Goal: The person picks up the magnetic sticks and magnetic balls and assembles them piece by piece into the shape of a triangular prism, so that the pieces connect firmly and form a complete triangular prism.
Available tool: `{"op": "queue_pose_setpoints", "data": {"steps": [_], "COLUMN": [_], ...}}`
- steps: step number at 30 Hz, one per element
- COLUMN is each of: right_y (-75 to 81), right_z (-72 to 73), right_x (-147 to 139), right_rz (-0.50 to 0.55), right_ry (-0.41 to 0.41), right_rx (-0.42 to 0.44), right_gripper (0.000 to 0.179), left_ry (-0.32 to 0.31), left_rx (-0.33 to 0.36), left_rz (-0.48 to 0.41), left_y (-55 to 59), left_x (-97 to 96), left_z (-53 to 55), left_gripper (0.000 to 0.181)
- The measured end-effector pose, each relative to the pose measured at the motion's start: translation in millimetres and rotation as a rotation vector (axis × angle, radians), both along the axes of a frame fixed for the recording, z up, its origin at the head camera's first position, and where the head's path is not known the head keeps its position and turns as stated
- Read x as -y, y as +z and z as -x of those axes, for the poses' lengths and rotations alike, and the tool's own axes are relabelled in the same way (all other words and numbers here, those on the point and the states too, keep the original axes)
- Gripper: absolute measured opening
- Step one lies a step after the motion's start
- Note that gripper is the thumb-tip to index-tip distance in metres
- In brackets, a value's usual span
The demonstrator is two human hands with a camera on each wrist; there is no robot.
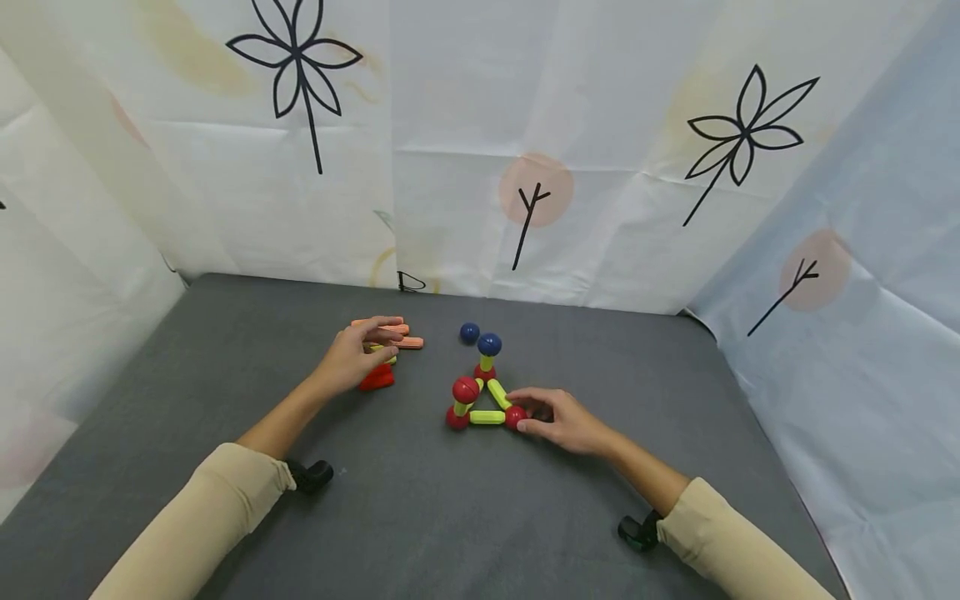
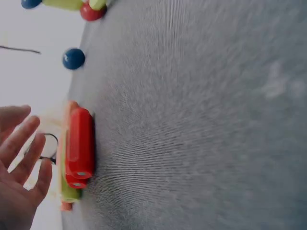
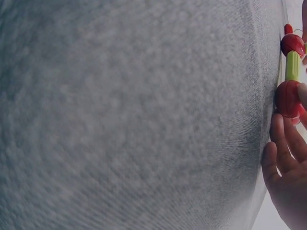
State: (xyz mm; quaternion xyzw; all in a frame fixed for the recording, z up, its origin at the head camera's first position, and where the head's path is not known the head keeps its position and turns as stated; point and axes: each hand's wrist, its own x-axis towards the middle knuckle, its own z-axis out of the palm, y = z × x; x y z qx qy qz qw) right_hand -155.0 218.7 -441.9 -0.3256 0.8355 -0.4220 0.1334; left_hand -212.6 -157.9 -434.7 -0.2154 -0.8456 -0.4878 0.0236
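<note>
My left hand hovers over a small pile of sticks, fingers spread and holding nothing. The pile has orange sticks, a yellow-green one and red sticks with shiny metal ends. With thumb and fingers my right hand grips a red ball, the right corner of a ball-and-stick triangle. Yellow-green sticks join it to a red ball and another behind. Upright sticks rise from these two, one topped by a red ball, the other by a blue ball.
A loose blue ball lies just behind the triangle. The grey cloth tabletop meets white printed curtains at the back and both sides. Black wrist cameras are strapped near both cuffs.
</note>
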Motion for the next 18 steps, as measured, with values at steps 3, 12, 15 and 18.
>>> {"op": "queue_pose_setpoints", "data": {"steps": [3, 12, 15, 18], "right_y": [0.3, 0.3, 0.4, 0.2], "right_z": [0.0, -1.4, -0.9, -0.2], "right_x": [-0.6, -0.2, 0.2, 0.6], "right_rz": [-0.001, -0.011, -0.013, -0.012], "right_ry": [0.003, -0.007, -0.008, -0.009], "right_rx": [-0.005, -0.003, -0.009, -0.014], "right_gripper": [0.042, 0.043, 0.043, 0.043], "left_ry": [0.022, 0.048, 0.079, 0.108], "left_rx": [-0.023, 0.031, 0.06, 0.062], "left_rz": [0.041, 0.181, 0.22, 0.265], "left_y": [-4.9, -16.0, -14.3, -14.1], "left_x": [0.3, 5.8, 2.0, -1.6], "left_z": [10.0, 29.5, 31.2, 33.1], "left_gripper": [0.044, 0.043, 0.042, 0.04]}}
